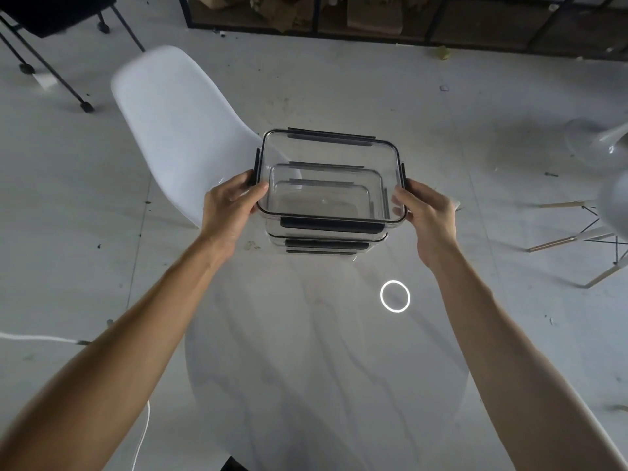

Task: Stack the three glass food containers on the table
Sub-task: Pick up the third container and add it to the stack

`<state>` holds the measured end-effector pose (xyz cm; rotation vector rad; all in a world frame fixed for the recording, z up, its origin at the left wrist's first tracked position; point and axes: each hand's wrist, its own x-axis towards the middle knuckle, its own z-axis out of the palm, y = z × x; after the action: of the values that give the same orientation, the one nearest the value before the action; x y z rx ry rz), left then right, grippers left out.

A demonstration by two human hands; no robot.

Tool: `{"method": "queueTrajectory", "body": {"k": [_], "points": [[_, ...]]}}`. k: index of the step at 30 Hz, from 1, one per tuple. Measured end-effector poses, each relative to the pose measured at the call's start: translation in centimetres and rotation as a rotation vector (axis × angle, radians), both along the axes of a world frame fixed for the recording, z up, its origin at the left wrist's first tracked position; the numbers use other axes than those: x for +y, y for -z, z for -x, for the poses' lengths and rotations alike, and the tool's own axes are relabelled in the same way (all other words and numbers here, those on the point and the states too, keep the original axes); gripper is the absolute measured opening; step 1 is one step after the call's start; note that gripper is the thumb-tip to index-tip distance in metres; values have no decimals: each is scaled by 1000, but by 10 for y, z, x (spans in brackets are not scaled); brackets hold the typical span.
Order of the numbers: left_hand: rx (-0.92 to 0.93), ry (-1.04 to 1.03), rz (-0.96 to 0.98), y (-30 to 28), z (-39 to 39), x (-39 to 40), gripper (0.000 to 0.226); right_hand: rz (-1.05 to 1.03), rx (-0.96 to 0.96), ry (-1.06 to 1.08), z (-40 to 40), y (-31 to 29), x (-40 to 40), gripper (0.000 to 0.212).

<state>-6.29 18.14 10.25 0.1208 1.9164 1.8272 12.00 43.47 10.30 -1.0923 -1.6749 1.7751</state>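
Observation:
Three clear glass food containers with dark lid clips stand one on another at the far edge of the round marble table (pixel 326 368). The top container (pixel 326 154) is the largest in view; through it I see the middle container (pixel 377 236) and the bottom container (pixel 319 252) below. My left hand (pixel 231 205) grips the top container's left side at its clip. My right hand (pixel 424 209) grips its right side. Whether the top container rests fully on the stack or hangs slightly above it, I cannot tell.
A white plastic chair (pixel 176 130) stands just beyond the table on the left. Another chair with wooden legs (pixel 577 239) is at the right. A bright ring of reflected light (pixel 395 296) lies on the tabletop. A black rolling frame (pixel 51 45) and shelving (pixel 373 18) stand at the back.

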Motion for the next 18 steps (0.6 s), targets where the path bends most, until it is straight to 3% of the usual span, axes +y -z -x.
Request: {"method": "queueTrajectory", "body": {"k": [18], "points": [[27, -10, 8, 4, -5, -5, 13, 5, -9, 23, -2, 11, -1, 9]]}}
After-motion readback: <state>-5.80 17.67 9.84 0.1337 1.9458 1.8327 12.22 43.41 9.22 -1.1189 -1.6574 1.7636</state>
